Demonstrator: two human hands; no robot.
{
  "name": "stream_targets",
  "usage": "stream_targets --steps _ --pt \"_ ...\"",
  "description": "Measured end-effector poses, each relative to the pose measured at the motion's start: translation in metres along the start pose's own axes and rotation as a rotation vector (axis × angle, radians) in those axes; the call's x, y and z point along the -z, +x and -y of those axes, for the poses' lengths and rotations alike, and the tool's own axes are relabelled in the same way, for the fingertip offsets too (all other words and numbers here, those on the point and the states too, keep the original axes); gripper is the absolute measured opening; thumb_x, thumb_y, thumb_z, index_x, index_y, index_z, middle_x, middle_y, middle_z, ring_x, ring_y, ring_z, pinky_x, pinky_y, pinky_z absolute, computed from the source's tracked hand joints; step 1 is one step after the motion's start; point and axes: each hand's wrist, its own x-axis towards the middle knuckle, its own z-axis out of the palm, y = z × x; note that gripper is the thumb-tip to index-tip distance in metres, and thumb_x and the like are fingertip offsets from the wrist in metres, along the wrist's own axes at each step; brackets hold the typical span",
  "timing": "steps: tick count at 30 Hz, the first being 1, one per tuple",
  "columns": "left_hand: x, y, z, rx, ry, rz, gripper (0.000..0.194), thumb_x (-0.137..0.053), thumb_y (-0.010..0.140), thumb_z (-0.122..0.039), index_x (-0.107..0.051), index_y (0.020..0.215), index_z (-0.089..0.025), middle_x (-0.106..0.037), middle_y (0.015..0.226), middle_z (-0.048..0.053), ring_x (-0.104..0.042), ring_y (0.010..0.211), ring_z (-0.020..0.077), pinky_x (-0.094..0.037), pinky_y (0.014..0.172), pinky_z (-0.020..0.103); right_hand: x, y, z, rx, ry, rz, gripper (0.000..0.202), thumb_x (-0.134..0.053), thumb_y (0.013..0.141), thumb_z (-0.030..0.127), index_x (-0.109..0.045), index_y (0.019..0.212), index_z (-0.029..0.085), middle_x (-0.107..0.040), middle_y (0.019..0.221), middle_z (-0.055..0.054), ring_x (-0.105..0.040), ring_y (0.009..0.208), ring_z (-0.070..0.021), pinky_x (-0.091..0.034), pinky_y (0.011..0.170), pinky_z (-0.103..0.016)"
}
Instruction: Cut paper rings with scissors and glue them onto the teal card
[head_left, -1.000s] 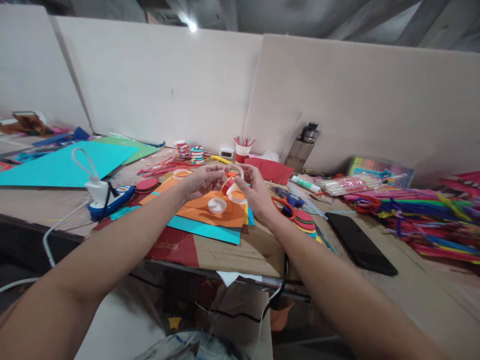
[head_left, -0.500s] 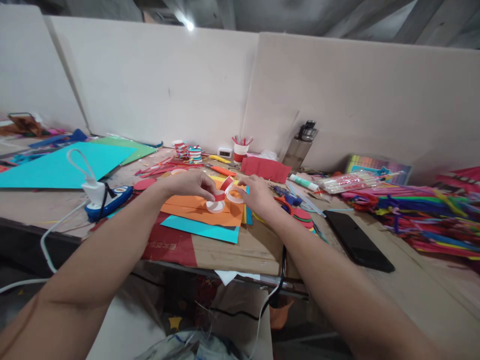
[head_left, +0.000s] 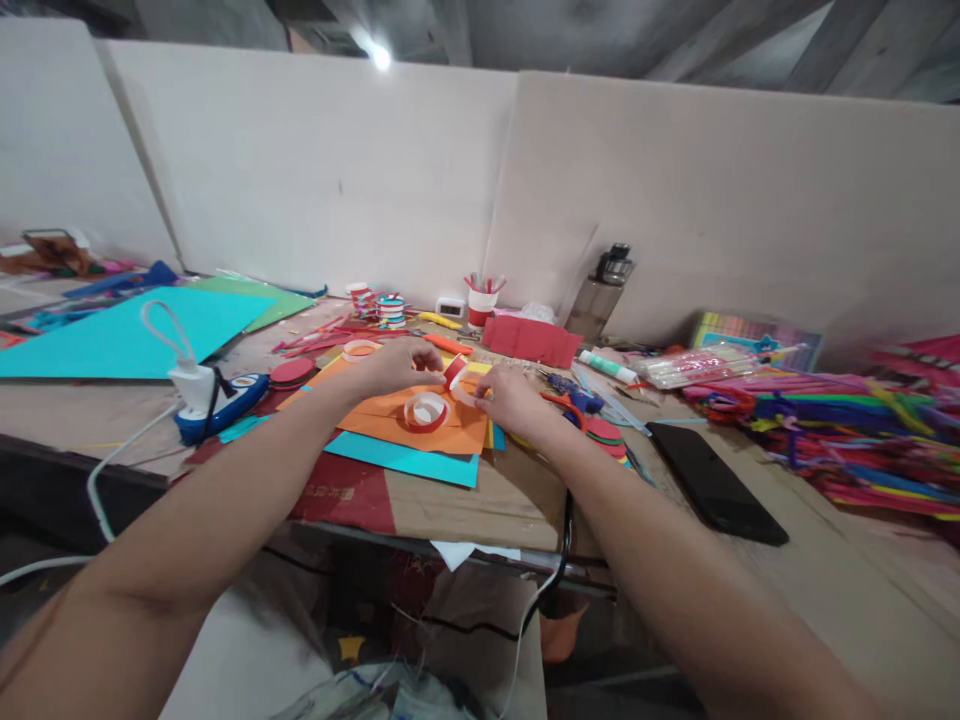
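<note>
My right hand pinches the edge of a red-and-white paper strip ring over the orange paper. On the other side, my left hand has thumb and forefinger apart, its fingertips close to that ring; whether they touch it I cannot tell. Below my left hand, a second red-and-white paper ring lies on the orange paper, a white piece showing inside it. A third pale ring rests beyond my left wrist. Turquoise paper sticks out under the orange sheets.
Red discs and a blue power strip lie left. Orange-handled scissors, stacked discs and a black phone are on the right. Behind stand a pen cup, folded red paper and a bottle.
My left hand has let go of one paper ring, which now lies on the orange paper, and has moved slightly up and away from it. My right hand stays nearly in place.
</note>
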Motion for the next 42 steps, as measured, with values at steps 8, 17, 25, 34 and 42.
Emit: stream_targets --steps 8,17,25,34,42 --pt "-0.026 0.014 0.012 0.022 0.097 -0.026 0.018 -0.071 0.069 -0.032 -0.071 0.081 -0.018 -0.068 0.082 0.003 -0.059 0.074 0.0158 -0.044 0.067 0.027 0.002 -0.003 0.008 -0.019 -0.026 0.049 0.025 -0.059 0.086 0.039 -0.077 0.086 0.021 -0.071 0.096 -0.009 -0.055 0.102 -0.0270 -0.033 0.088 -0.037" --pt "-0.023 0.011 0.010 0.120 -0.453 -0.060 0.019 -0.064 0.077 -0.033 -0.067 0.075 -0.014 -0.060 0.061 0.001 -0.051 0.054 0.0103 -0.038 0.054 0.024 0.000 0.000 -0.005 0.037 0.068 -0.075 0.026 -0.061 0.084 0.044 -0.074 0.092 0.023 -0.070 0.102 -0.008 -0.059 0.099 -0.0254 -0.038 0.085 -0.035" --pt "-0.020 0.007 0.008 0.167 -0.992 -0.162 0.026 -0.072 0.075 -0.035 -0.060 0.083 -0.014 -0.068 0.078 0.003 -0.058 0.058 0.0084 -0.041 0.052 0.020 0.007 0.002 -0.016 0.093 0.161 -0.073 0.023 -0.060 0.086 0.035 -0.073 0.092 0.018 -0.072 0.097 -0.008 -0.063 0.087 -0.0178 -0.041 0.074 -0.025" --pt "-0.011 0.007 0.001 0.323 -1.346 -0.277 0.010 -0.060 0.087 -0.020 -0.060 0.082 -0.011 -0.069 0.076 0.005 -0.063 0.061 0.0076 -0.051 0.058 0.018 0.043 -0.017 -0.057 -0.229 -0.070 -0.185 0.027 -0.048 0.092 0.031 -0.070 0.095 0.015 -0.073 0.096 -0.010 -0.065 0.089 -0.0193 -0.042 0.074 -0.026" --pt "-0.012 0.007 -0.004 0.300 -1.385 -0.312 0.007 -0.067 0.081 -0.013 -0.060 0.080 -0.011 -0.069 0.076 0.003 -0.064 0.065 0.0075 -0.052 0.062 0.018 0.035 -0.033 -0.077 -0.370 -0.311 0.188 0.033 -0.055 0.088 0.032 -0.068 0.107 0.008 -0.070 0.107 -0.021 -0.067 0.097 -0.0277 -0.046 0.078 -0.030"
